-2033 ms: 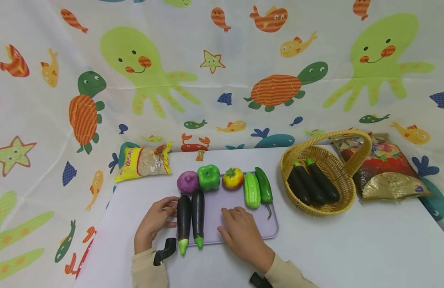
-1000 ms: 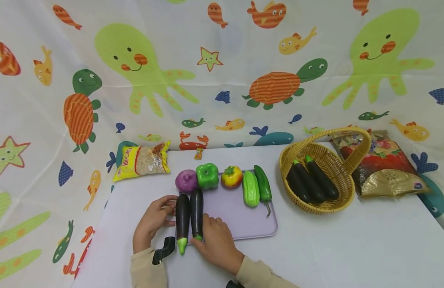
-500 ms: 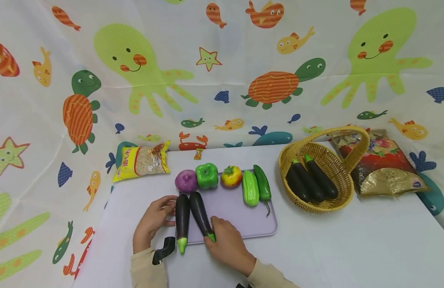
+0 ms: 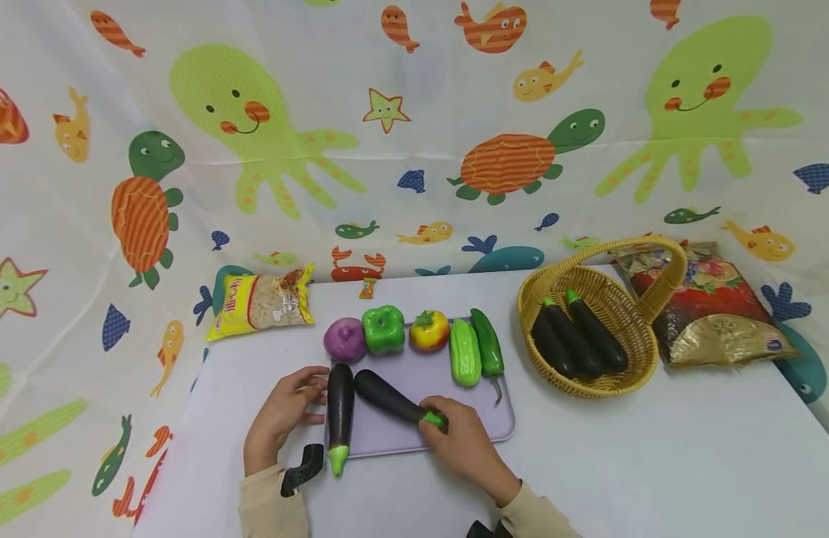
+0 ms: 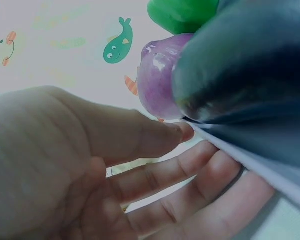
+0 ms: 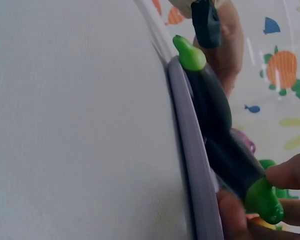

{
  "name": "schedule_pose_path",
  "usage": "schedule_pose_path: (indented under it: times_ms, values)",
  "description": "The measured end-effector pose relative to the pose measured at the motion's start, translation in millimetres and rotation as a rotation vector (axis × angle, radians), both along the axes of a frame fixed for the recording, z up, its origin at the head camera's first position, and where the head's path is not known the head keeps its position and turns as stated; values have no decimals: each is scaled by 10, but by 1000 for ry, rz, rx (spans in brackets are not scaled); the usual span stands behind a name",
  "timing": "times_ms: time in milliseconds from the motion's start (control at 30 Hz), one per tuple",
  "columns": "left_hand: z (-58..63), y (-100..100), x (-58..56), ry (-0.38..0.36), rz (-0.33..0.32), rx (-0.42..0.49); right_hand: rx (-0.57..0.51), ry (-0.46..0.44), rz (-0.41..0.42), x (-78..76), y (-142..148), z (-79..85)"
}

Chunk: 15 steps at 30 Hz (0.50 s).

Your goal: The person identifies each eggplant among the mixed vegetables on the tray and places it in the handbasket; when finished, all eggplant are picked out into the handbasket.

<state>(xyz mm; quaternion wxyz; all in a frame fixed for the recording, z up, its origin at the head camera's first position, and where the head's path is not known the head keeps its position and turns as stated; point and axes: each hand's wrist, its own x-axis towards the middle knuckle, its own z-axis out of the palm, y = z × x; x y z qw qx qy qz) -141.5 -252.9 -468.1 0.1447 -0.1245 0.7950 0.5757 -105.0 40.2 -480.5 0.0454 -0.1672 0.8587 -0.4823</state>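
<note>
Between its thumb and fingers my right hand (image 4: 464,444) pinches the green stem end of an eggplant (image 4: 390,396), also seen in the right wrist view (image 6: 235,162). That eggplant lies slanted over the purple tray (image 4: 380,437), its dark end beside a second eggplant (image 4: 340,407) along the tray's left side. My left hand (image 4: 282,411) is at the tray's left edge, fingers loosely extended. In the left wrist view its fingertips (image 5: 257,192) meet the tray rim (image 5: 230,150), below the second eggplant's rounded end (image 5: 205,85).
Along the tray's back sit a purple onion (image 4: 344,340), a green pepper (image 4: 383,329), a red-yellow fruit (image 4: 429,331), a cucumber (image 4: 465,353) and a green chili (image 4: 487,344). A wicker basket (image 4: 639,351) with 3 eggplants stands right, beside a red-gold bag (image 4: 717,299). Snack bag (image 4: 262,300) at back left.
My right hand came left to the eggplant, took its stem end and swung it rightward, so the eggplant turned from lengthwise to slanted. My left hand stays at the tray's left edge.
</note>
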Motion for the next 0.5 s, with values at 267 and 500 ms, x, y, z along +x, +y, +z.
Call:
schedule_pose_path:
  times_ms: [267,500]
  values:
    - [-13,3,4,-1,-2,4,-325,-248,-39,-48,59,-41]
    - [-12,5,-5,1,0,-3,-445,-325,-87,-60,58,-24]
